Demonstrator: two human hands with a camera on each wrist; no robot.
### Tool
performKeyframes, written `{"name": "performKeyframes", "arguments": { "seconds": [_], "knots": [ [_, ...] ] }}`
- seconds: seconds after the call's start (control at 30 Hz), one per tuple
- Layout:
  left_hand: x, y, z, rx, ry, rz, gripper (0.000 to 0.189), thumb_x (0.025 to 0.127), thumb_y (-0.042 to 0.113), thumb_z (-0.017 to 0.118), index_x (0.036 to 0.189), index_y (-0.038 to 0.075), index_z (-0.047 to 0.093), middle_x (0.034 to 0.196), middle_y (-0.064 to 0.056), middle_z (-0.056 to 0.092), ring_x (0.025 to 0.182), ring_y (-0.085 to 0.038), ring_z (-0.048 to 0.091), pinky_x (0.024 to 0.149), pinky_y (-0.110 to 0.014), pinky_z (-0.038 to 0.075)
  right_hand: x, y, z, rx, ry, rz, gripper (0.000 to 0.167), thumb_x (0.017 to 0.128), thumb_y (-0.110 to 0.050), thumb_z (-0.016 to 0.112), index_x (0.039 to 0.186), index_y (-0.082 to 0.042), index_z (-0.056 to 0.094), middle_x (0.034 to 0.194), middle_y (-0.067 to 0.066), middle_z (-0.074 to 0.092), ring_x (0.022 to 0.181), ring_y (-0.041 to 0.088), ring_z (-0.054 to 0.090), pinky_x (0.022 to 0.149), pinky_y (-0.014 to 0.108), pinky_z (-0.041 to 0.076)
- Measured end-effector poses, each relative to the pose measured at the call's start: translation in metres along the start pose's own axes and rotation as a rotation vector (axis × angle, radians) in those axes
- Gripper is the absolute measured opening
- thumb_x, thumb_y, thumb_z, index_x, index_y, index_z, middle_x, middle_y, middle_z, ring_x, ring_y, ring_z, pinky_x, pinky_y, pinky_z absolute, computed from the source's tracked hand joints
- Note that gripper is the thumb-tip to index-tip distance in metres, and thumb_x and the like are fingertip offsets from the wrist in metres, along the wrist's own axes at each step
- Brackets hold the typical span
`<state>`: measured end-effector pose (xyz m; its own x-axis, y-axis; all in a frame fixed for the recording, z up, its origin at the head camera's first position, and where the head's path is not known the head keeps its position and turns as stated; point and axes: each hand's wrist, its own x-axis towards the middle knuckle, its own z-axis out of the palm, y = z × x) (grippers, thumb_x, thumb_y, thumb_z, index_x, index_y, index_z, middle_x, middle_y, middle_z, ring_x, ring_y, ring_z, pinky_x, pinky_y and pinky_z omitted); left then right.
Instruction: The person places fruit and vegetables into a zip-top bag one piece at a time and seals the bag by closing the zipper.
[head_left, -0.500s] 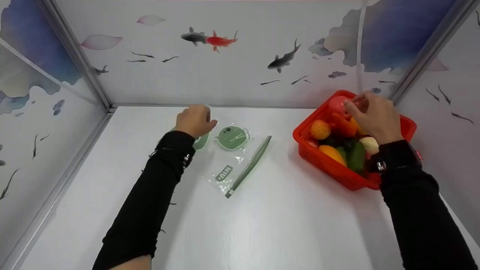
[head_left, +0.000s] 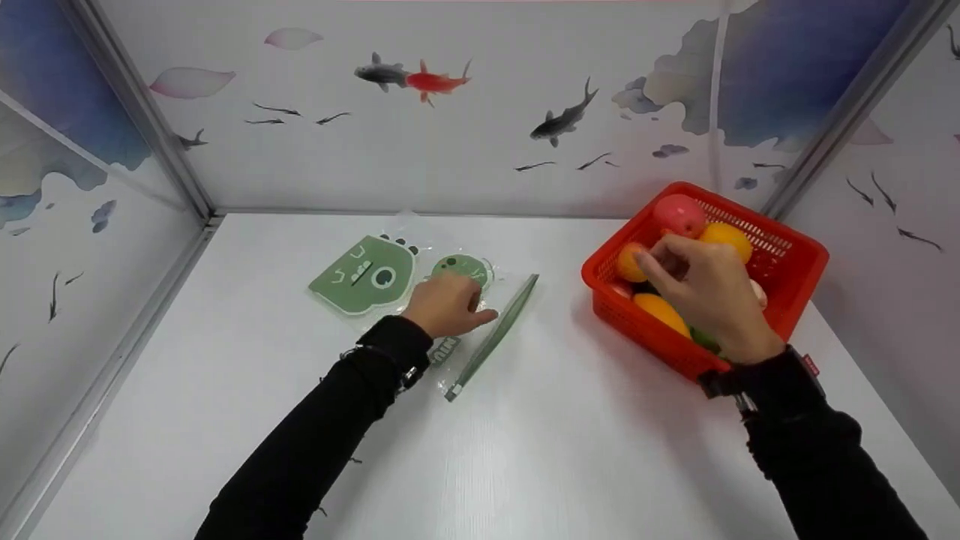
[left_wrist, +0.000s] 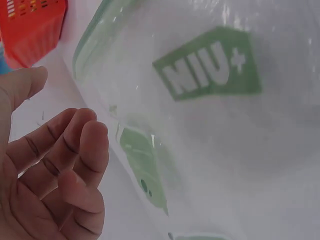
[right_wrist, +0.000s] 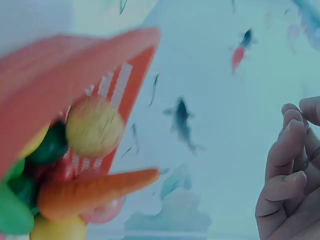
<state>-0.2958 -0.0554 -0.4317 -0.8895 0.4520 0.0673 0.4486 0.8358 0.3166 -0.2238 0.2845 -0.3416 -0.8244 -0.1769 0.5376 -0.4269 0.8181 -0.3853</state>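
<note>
A clear zip bag (head_left: 360,277) with green cartoon prints and a green zip strip (head_left: 495,337) lies flat on the table. Over it hovers my left hand (head_left: 448,306), its fingers loosely bent and holding nothing; the bag's NIU+ label (left_wrist: 210,67) shows large in the left wrist view. My right hand (head_left: 709,292) is above a red plastic basket (head_left: 645,341), fingers relaxed and bent, with nothing in them. Inside the basket are a carrot (right_wrist: 95,192), an orange round fruit (head_left: 630,262), a pink round fruit (head_left: 680,215) and a yellow one (head_left: 727,240); the hand hides some others.
The white table (head_left: 517,465) meets a back wall (head_left: 450,165) printed with fish. Side walls with metal corner strips close in the left and right. The basket stands near the back right corner.
My left hand has moved right and nearer me, off the bag's left print and over its middle. My right hand has come left and nearer me above the basket.
</note>
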Motion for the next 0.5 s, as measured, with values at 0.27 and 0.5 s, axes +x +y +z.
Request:
{"name": "performKeyframes", "arguments": {
  "seconds": [0.27,0.5],
  "knots": [
    [-0.005,0.006,0.03,0.069,0.0,0.027,0.044,0.091,0.051,0.08,0.074,0.013,0.066,0.069,0.0,0.064,0.063,-0.015,0.053,0.055,-0.033,0.043,-0.034,-0.021,0.03,0.037,-0.151,-0.06,0.012,0.096,-0.024,0.082,0.09,-0.014,0.077,0.071,-0.006,0.067,0.069,0.008,0.056,0.071,0.02,0.055],
    [-0.001,0.005,0.041,0.074,-0.034,0.017,0.024,0.09,0.031,0.078,0.078,0.011,0.073,0.067,0.001,0.065,0.061,-0.012,0.051,0.053,-0.031,0.041,-0.053,-0.023,0.06,0.105,-0.268,-0.041,0.012,0.097,-0.026,0.082,0.088,-0.019,0.078,0.071,-0.012,0.068,0.068,0.004,0.056,0.068,0.021,0.056]
  ]
}}
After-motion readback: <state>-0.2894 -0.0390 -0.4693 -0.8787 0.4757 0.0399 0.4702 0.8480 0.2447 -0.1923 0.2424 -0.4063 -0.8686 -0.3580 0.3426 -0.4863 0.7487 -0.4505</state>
